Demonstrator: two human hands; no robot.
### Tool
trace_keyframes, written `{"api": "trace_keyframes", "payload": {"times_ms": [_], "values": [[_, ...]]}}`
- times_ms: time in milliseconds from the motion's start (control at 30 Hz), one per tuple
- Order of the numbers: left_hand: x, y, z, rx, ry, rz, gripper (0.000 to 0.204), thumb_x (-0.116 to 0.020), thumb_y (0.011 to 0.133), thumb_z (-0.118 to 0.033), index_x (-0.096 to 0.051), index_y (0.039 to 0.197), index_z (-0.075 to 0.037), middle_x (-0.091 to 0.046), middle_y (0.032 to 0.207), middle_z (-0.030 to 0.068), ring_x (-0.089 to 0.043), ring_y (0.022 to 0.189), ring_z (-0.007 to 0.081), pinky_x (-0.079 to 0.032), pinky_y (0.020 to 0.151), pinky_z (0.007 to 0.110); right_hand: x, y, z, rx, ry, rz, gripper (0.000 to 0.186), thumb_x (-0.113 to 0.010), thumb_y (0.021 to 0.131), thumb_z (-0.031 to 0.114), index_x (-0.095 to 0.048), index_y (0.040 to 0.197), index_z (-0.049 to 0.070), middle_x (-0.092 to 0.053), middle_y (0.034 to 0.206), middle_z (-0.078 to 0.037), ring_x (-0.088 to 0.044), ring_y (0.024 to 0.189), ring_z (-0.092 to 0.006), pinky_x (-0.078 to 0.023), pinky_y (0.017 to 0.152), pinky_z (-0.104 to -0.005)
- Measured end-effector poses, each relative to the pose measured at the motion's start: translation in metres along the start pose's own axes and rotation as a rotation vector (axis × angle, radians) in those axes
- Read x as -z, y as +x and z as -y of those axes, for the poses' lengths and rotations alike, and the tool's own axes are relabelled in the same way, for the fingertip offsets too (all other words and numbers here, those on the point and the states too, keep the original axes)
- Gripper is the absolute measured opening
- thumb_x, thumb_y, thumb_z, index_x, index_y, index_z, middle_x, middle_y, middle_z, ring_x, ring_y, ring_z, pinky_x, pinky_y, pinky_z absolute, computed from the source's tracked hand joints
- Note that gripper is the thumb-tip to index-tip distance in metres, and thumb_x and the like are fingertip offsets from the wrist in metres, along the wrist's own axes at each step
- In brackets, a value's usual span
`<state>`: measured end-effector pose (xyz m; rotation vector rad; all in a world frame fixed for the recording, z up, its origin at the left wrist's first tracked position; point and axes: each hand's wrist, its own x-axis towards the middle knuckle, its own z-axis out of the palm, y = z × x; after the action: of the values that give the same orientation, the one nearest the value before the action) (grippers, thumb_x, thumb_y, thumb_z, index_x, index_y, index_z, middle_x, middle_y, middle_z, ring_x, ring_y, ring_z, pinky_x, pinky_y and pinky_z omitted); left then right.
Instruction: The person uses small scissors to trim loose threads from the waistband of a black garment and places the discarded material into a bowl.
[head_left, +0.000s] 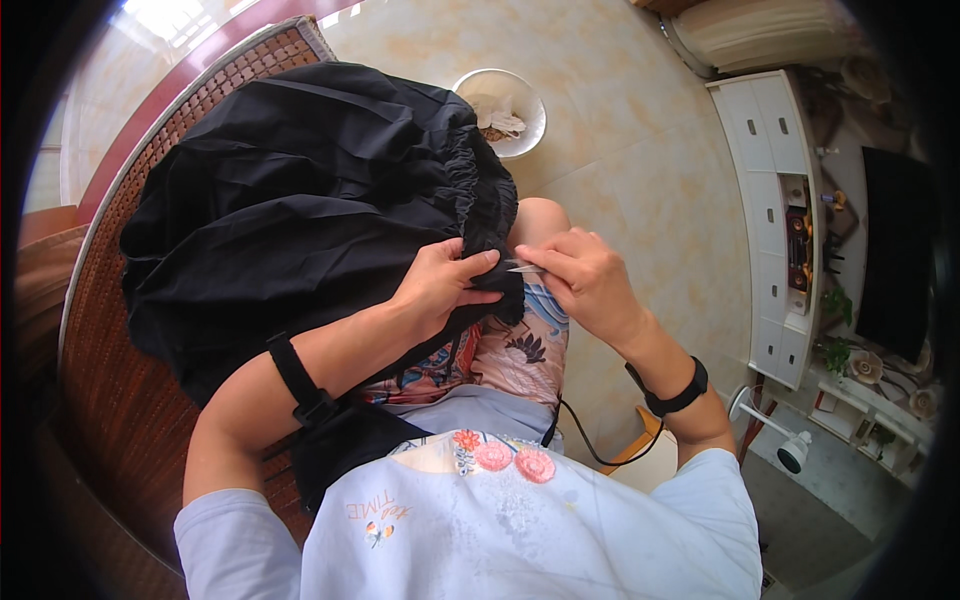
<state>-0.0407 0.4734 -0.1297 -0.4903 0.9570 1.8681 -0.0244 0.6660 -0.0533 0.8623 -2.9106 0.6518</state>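
Note:
A large black cloth garment [310, 190] with a gathered, elastic-looking edge is spread over my lap and the seat to the left. My left hand [447, 280] is closed on the fabric near that gathered edge, thumb on top. Just to its right, my right hand [585, 272] pinches a small silver pointed blade [524, 268], its tip directed left at the black cloth by my left thumb. The rest of this tool is hidden in my fingers, so I cannot tell its exact kind.
Beneath the cloth is a brown woven seat mat [110, 330]. A white waste bin [535, 120] with a liner and some contents stands on the tiled floor [640, 150] ahead. Along the right runs a white cabinet [765, 215]; a white lamp [790, 452] is nearer.

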Motion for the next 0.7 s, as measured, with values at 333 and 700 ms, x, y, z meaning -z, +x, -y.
{"api": "trace_keyframes", "payload": {"times_ms": [333, 700], "values": [[0.0006, 0.001, 0.003, -0.009, 0.012, -0.004, 0.018, -0.062, 0.093, -0.015, -0.059, 0.105, -0.002, -0.065, 0.101, 0.0062, -0.065, 0.092, 0.0154, -0.059, 0.079, 0.033, 0.0026, -0.0075, 0.0029, 0.113, -0.369, 0.047, 0.029, -0.063, 0.071, 0.008, -0.071, 0.099, 0.009, -0.06, 0.082, -0.001, -0.056, 0.073, -0.0194, -0.042, 0.067, -0.033], [0.0006, 0.0019, 0.0049, -0.018, 0.024, -0.016, 0.018, -0.062, 0.093, -0.014, -0.059, 0.105, -0.002, -0.066, 0.101, 0.0066, -0.065, 0.093, 0.0153, -0.058, 0.078, 0.033, 0.0044, -0.0043, 0.0092, 0.14, -0.453, 0.111, 0.025, -0.061, 0.073, 0.012, -0.071, 0.093, 0.002, -0.06, 0.077, -0.005, -0.057, 0.078, -0.0198, -0.042, 0.069, -0.0324]]}}
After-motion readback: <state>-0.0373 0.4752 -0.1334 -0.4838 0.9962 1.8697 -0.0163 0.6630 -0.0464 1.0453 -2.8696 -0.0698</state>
